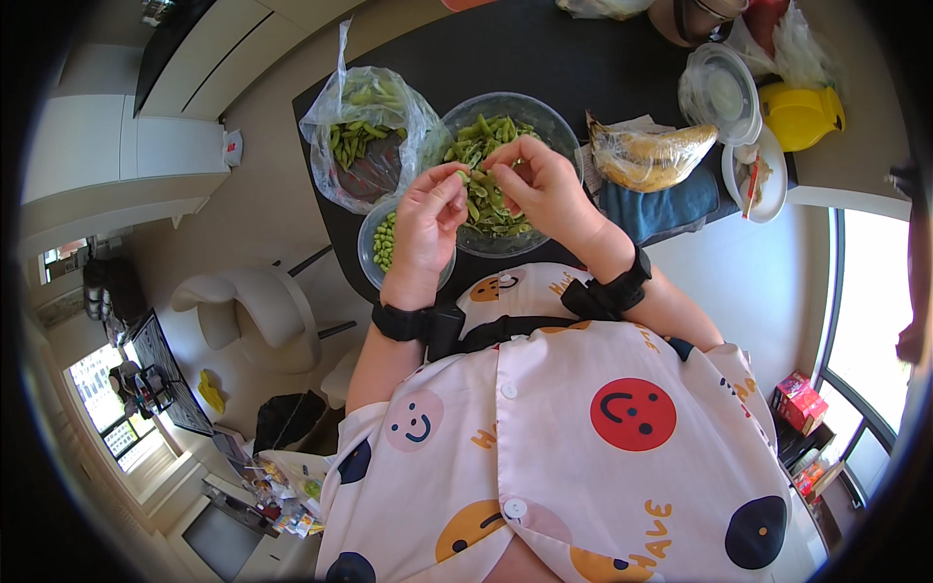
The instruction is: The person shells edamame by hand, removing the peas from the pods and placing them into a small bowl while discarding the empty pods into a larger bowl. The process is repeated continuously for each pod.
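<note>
Between my left hand (435, 218) and my right hand (536, 182), the fingertips are pinched near a green soybean pod piece, with a bit of green showing at the left fingertips. Whether the right fingertips hold anything is too small to tell. Both hands are over a large clear bowl (561, 124) of green pods and split shells (485, 208). Below my left hand, a smaller clear bowl (367, 255) holds shelled green beans (383, 242), partly hidden by the hand. Left of the large bowl lies an open plastic bag (321, 171) with whole pods (353, 142) inside.
Wrapped bananas (652, 157) lie right of the large bowl, above a blue cloth (660, 208). Farther right are a white plate (774, 197), stacked clear lids (721, 95) and a yellow container (798, 116). A cream chair (255, 313) stands left of the dark table (430, 47).
</note>
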A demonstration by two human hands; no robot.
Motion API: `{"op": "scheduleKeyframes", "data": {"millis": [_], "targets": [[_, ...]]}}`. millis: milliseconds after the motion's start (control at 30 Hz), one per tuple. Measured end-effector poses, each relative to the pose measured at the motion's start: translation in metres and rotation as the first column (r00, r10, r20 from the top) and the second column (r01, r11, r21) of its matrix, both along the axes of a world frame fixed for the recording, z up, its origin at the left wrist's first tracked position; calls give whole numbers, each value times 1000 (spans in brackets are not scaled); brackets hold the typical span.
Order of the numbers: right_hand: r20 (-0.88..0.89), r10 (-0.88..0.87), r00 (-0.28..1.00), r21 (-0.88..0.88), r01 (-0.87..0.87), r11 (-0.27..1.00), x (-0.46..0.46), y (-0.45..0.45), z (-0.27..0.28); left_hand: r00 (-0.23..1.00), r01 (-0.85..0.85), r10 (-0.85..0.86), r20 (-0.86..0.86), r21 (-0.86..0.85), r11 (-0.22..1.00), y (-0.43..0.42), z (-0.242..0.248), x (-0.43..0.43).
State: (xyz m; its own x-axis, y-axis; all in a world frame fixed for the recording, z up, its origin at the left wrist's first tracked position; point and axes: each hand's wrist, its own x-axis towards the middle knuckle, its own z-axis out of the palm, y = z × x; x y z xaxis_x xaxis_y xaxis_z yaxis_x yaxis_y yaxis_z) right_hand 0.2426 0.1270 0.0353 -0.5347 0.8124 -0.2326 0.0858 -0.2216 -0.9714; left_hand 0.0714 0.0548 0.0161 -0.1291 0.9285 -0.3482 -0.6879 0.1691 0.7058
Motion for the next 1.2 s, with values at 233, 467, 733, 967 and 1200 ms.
{"op": "scheduleKeyframes", "data": {"millis": [233, 467, 733, 967, 1200], "targets": [[-128, -32, 991, 280, 67, 958, -4, -2, -12, 976, 33, -30, 217, -10, 999, 0, 0, -12], [79, 22, 997, 461, -56, 886, -8, -3, 6, 1000, 9, -9, -22, -14, 1000, -3, 3, -4], [-70, 46, 996, 187, -32, 982, -8, -3, -3, 875, 44, 15, -484, 111, 993, -7, 6, 4], [-276, 4, 961, -299, -90, 950, -2, 2, -4, 914, 81, 2, -407, 188, 979, -7, 3, 1], [-254, -6, 967, -165, -37, 986, -6, 1, 1, 990, 55, -32, -139, 170, 984, -7, 0, -1]]}}
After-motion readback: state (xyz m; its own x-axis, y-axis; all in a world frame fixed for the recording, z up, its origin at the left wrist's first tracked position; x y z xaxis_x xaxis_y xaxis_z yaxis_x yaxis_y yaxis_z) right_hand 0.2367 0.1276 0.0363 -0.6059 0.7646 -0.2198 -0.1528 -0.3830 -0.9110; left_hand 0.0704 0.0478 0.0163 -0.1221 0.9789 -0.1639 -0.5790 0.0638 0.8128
